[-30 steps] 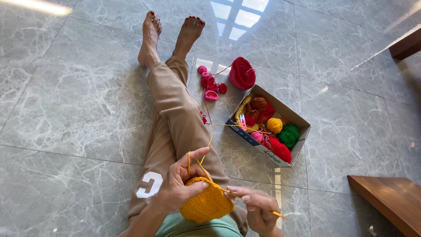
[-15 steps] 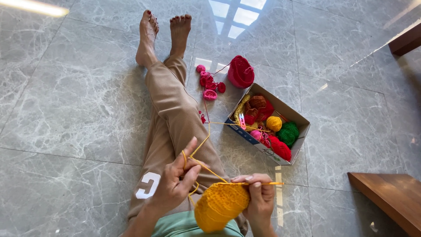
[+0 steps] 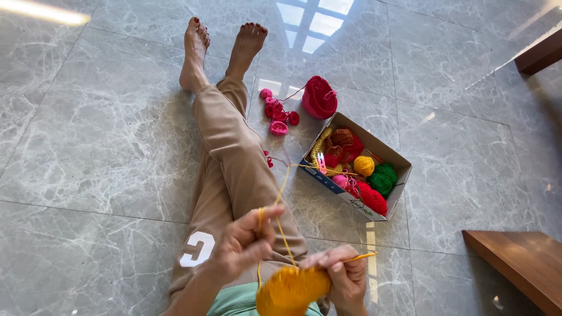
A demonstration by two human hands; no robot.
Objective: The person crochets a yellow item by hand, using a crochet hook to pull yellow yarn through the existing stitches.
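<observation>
The person sits on a grey marble floor [image 3: 88, 146] with legs stretched out in tan trousers [image 3: 234, 169], bare feet crossed near the top of the view. A white letter patch shows on the trouser thigh at the lower left of the legs.

The left hand [image 3: 246, 246] is raised over the lap, its fingers [image 3: 266, 217] curled and pinching a strand of orange yarn [image 3: 283, 193] that loops around the forefinger. From there the strand runs up and to the right toward the cardboard box, and down to the crochet piece.

Just right of that hand, at the bottom edge, sits the orange crochet piece [image 3: 291, 291], a rounded bit of work resting over the lap. The right hand [image 3: 342, 278] is clenched on it from the right side, the fingers also gripping a thin yellow crochet hook [image 3: 360, 257] whose end sticks out to the right.

Farther up, beside the right leg, small pink and red crochet bits [image 3: 276, 114] lie scattered on the floor, and next to them lies a red crochet pouch [image 3: 319, 98] with a thread trailing from it.

Right of the legs stands an open cardboard box [image 3: 393, 199] holding balls of yarn: brown, yellow, green, red and pink.

A wooden bench [image 3: 521, 263] fills the lower right corner, and another dark wooden edge shows at the upper right.
</observation>
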